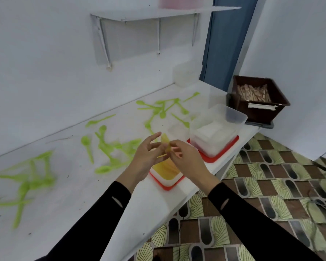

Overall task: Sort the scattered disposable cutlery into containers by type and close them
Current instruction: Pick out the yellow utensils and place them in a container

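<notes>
Both my hands meet above a clear container (167,178) that stands on a red lid and holds yellow cutlery. My left hand (149,153) and my right hand (184,157) each pinch a small bunch of yellow cutlery pieces (166,143) held upright between them. A second clear container (215,129) on a red lid stands just behind, with white items inside. Several green spoons (109,147) lie scattered over the white counter (73,185), with more green spoons (162,108) farther back and at the far left.
A dark brown crate (258,102) of wooden pieces sits at the counter's right end. A small white tub (184,74) stands against the wall. A white wall shelf (158,14) hangs above. The counter's front edge drops to a patterned tile floor (271,176).
</notes>
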`<act>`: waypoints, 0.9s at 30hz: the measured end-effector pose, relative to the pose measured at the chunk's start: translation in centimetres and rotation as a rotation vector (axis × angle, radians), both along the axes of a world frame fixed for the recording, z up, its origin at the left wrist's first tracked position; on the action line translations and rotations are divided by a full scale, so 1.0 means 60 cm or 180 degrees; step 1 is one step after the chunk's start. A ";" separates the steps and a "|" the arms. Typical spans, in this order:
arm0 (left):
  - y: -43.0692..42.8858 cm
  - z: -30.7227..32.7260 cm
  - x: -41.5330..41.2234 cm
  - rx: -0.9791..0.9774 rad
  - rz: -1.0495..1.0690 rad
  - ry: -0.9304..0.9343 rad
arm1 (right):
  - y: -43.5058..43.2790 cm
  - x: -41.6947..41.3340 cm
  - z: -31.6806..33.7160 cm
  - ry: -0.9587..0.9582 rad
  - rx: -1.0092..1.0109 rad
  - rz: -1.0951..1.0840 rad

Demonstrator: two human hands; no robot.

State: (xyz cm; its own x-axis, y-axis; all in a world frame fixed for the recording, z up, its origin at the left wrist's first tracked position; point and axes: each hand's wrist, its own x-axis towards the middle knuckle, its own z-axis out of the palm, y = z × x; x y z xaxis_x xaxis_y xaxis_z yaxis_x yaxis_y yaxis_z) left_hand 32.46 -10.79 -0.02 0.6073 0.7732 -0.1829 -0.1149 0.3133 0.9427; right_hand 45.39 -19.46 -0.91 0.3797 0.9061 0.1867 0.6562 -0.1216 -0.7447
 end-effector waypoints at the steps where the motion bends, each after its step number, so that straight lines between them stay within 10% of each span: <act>1: 0.006 0.003 0.002 0.0068 -0.0051 0.0018 | 0.004 0.006 -0.001 -0.0041 -0.0076 0.0084; 13: 0.066 -0.024 0.069 0.0727 -0.0389 0.0815 | 0.063 0.070 0.004 0.0775 -0.0625 -0.0099; 19: 0.099 -0.042 0.059 0.1659 -0.0223 0.1697 | 0.080 0.091 -0.035 0.0224 -0.1197 -0.0009; 27: 0.089 -0.116 0.042 0.1133 -0.0319 0.1912 | 0.116 0.082 -0.061 0.0026 -0.1980 0.0795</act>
